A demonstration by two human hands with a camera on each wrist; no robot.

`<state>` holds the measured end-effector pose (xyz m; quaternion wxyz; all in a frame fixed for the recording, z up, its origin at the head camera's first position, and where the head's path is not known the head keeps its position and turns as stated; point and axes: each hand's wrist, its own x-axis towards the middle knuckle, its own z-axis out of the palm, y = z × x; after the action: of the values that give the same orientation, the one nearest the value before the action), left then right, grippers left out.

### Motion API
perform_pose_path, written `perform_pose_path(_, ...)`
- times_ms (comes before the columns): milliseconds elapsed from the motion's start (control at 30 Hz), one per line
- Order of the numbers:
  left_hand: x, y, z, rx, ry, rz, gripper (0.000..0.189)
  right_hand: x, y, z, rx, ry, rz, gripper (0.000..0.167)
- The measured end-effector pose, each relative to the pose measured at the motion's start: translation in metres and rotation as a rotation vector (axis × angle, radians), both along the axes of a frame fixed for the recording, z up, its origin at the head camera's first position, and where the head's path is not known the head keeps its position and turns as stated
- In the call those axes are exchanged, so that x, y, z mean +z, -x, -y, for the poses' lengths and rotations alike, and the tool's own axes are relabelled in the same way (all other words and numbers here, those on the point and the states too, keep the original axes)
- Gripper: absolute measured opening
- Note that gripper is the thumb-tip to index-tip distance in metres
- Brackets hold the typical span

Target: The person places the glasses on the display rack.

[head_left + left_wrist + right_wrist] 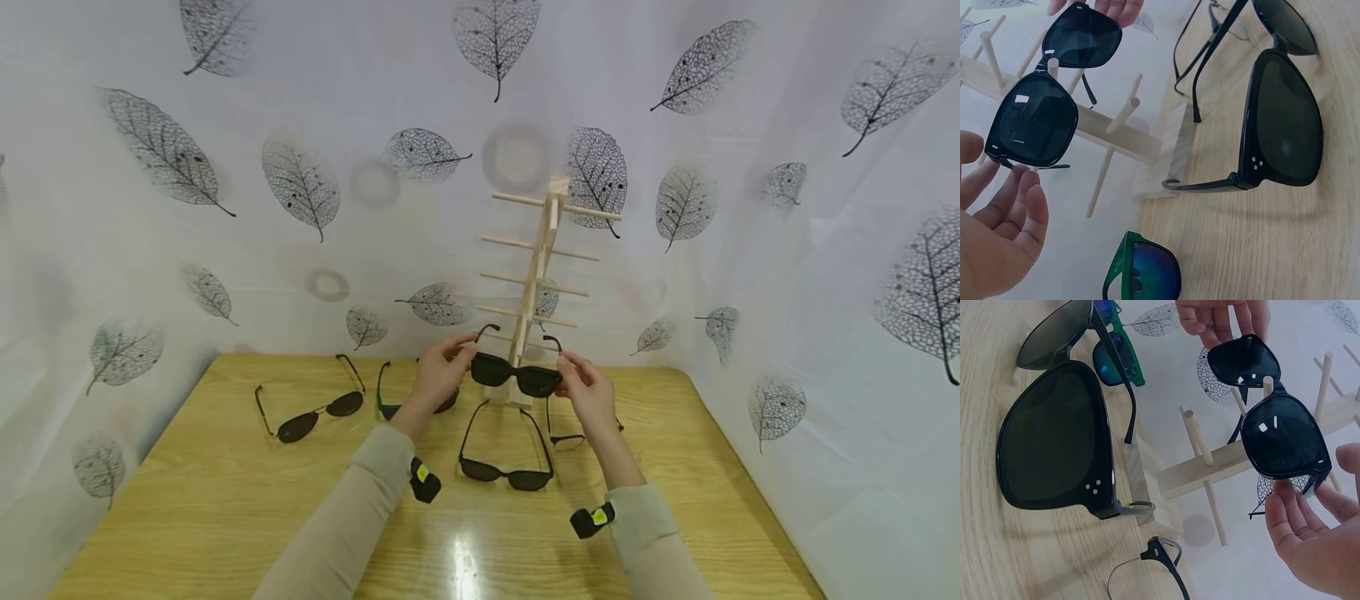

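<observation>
Both hands hold one pair of black sunglasses [516,375] at the lowest pegs of the wooden rack [542,275]: the left hand [438,375] pinches the frame's outer corner with its fingertips [1022,187], and the right hand [588,392] pinches the opposite corner the same way, so each grip is closed lightly on that pair. The glasses sit level, lenses facing the person, with their temples open and reaching back on either side of the rack's upright; a peg shows at the bridge in the wrist views.

Largest of all is the leaf-printed white cloth [225,208] hung behind and to the sides. Next comes the wooden tabletop [225,517], on which the rack stands near the back edge. On the tabletop, a second black pair [506,471] lies just in front of the rack's base, a thin-framed dark pair [311,417] lies well to the left, a green-framed pair [390,404] lies behind the left hand, and a thin wire-framed pair [566,433] lies by the right wrist.
</observation>
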<state>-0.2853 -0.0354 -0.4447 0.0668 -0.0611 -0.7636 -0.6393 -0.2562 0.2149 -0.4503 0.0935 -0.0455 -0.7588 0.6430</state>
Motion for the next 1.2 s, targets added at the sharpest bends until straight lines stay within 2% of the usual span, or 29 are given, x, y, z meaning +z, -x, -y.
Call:
perform_pose_path(267, 0.001, -0.011, 0.014, -0.04, -0.002, 0.042, 0.037, 0.001, -0.01, -0.007, -0.033, -0.063, -0.017, 0.047)
perform_pose_path(500, -0.004, -0.028, 0.031, -0.076, 0.093, 0.016, 0.038, -0.002, -0.027, -0.013, -0.071, -0.069, -0.041, 0.041)
perform_pose_path(700, -0.014, -0.047, 0.043, -0.118, 0.182, 0.025, 0.034, -0.007, -0.044, -0.018, -0.064, -0.077, -0.047, 0.036)
perform_pose_path(900, -0.025, -0.067, 0.049, -0.169, 0.22, 0.027, 0.031, -0.014, -0.06, -0.021, -0.035, -0.088, -0.03, 0.031)
perform_pose_path(1100, -0.034, -0.079, 0.051, -0.164, 0.266, 0.0, 0.03, -0.023, -0.073, -0.019, -0.006, -0.097, -0.006, 0.029)
perform_pose_path(1200, -0.037, -0.083, 0.05, -0.183, 0.264, -0.005, 0.031, -0.027, -0.078, -0.019, 0.005, -0.111, -0.007, 0.029)
